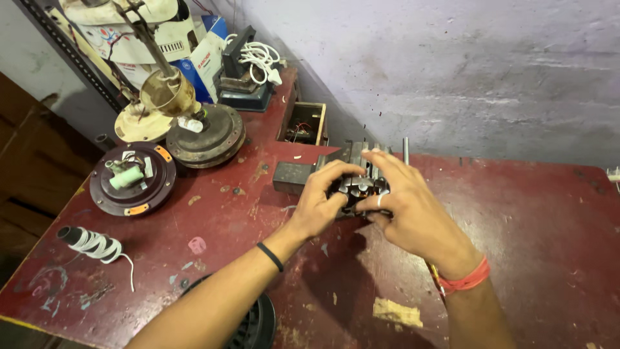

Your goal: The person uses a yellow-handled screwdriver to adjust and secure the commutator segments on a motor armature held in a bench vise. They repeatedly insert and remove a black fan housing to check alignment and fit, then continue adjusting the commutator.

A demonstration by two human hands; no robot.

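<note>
A small electric motor (pixel 359 187) with copper windings and a square metal frame sits at the middle of a worn red table (pixel 529 220). My left hand (pixel 321 201) grips its left side, fingers curled over the top. My right hand (pixel 403 205), a ring on one finger, holds its right side with fingers spread over the winding. A thin metal shaft (pixel 406 150) stands up just behind the motor. A dark metal block (pixel 292 177) lies against the motor's left.
Two round fan motor housings (pixel 132 179) (pixel 206 134) rest at the left, a wire-wrapped roll (pixel 90 243) near the front left. A small open box (pixel 303 123), a dark device with white cord (pixel 248 71) and cartons stand at the back. A black round part (pixel 255 323) is by my arm.
</note>
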